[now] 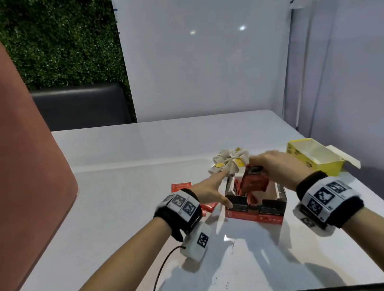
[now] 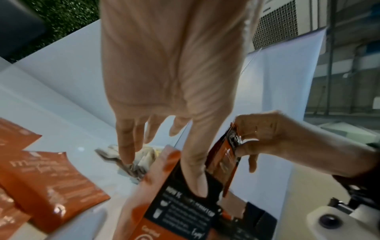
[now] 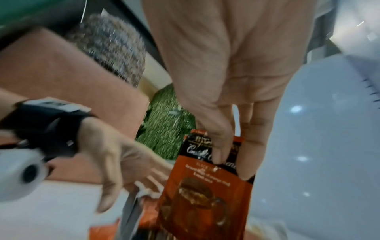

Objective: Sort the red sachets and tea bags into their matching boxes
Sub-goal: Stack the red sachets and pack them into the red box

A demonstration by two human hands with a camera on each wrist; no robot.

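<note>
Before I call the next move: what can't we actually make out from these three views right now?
- Count of sachets already inside the red box: in the head view, the held red sachet and right hand cover the opening.
- Tea bag pile: too small and tangled to count; left hand overlaps it.
- Yellow box floor: hidden by its near wall.
- Loose sachets: cut off by the left wrist view's edge.

Left hand (image 1: 209,190) fingers spread, seemingly straight, right hand (image 1: 279,166) curled in pinching grip, both wrists raised
</note>
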